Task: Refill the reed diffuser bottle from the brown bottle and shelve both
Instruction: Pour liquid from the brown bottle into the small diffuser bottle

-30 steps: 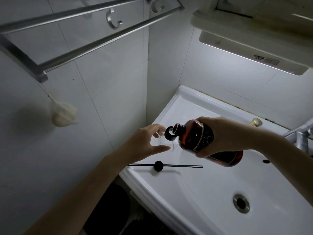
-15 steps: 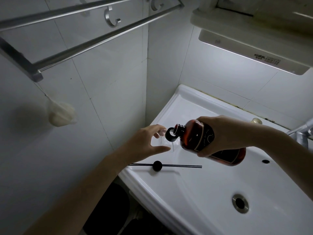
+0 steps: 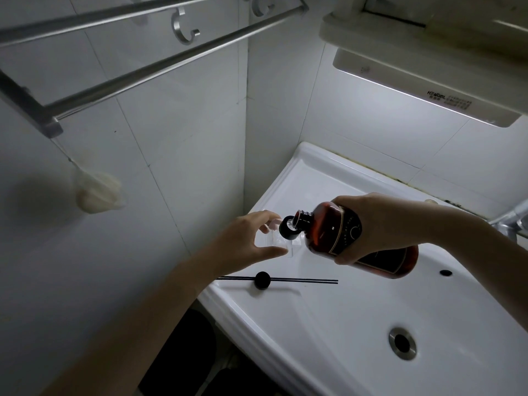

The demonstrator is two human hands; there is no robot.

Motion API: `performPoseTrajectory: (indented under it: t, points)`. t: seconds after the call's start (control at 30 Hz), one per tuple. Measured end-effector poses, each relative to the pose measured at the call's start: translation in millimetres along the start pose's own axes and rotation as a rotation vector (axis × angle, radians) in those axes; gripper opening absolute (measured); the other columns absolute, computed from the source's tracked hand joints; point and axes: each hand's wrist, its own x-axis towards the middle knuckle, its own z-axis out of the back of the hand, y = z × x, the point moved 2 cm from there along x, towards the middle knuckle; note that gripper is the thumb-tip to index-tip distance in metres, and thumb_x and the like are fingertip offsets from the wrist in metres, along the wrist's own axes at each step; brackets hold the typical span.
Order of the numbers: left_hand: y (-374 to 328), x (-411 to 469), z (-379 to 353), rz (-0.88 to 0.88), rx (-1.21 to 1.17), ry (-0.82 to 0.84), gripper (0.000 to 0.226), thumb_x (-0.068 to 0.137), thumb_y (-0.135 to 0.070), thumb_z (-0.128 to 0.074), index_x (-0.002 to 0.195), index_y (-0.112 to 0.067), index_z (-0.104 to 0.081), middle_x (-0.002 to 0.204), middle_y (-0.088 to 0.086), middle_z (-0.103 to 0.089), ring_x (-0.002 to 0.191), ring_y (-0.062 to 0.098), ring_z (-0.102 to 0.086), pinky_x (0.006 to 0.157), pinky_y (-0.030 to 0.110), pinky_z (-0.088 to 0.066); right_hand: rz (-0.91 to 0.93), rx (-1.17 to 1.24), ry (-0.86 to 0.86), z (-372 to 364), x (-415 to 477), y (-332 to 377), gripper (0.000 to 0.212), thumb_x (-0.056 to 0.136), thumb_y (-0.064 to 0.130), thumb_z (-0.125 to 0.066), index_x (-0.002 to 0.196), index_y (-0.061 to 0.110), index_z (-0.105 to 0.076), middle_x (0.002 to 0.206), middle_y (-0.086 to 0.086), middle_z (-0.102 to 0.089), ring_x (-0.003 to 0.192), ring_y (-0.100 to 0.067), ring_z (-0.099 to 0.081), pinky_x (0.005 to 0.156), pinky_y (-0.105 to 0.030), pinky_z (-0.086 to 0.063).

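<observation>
Head view shows the right hand [image 3: 380,227] wrapped around the tilted brown bottle [image 3: 343,235], its neck over the clear diffuser bottle [image 3: 281,242], which the left hand [image 3: 245,241] pinches on the sink [image 3: 314,324] rim. That small glass looks light, slippery and fragile, so holding its sides low seems best.

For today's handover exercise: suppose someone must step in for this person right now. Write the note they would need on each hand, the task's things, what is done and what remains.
Left hand: steadying the clear diffuser bottle on the sink ledge.
Right hand: gripping the brown bottle, tipped with its mouth over the diffuser's opening.
The reeds with black stopper lie flat on the sink's front rim.
Done: reeds out, both bottles open, pour set up; the fill level cannot be seen.
Left: finish pouring, refit the reeds, cap the brown bottle, shelve both.
</observation>
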Motion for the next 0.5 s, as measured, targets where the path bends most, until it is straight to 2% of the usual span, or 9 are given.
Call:
performPoseTrajectory:
  t: [0.37, 0.5]
  points:
    - [-0.6, 1.5, -3.1, 0.001, 0.002, 0.000, 0.048, 0.073, -0.033, -0.072, 0.114, -0.018, -0.053, 0.102, -0.009, -0.059, 0.092, 0.009, -0.055, 0.071, 0.003, -0.037, -0.008, -0.021, 0.012, 1.4, -0.5, -2.1, 0.054, 0.050, 0.059, -0.072, 0.095, 0.039, -0.049, 0.082, 0.016, -0.061, 0.072, 0.001, -0.058, 0.051, -0.013, -0.038]
    - [0.9, 1.6, -3.4, 0.007, -0.003, -0.003, 0.049, 0.073, -0.034, -0.071, 0.115, -0.018, -0.053, 0.102, -0.008, -0.059, 0.092, 0.009, -0.055, 0.070, 0.000, -0.035, -0.007, -0.037, 0.020, 1.9, 0.0, -2.4, 0.052, 0.051, 0.059, -0.071, 0.092, 0.040, -0.047, 0.081, 0.016, -0.060, 0.072, 0.001, -0.057, 0.051, -0.013, -0.037]
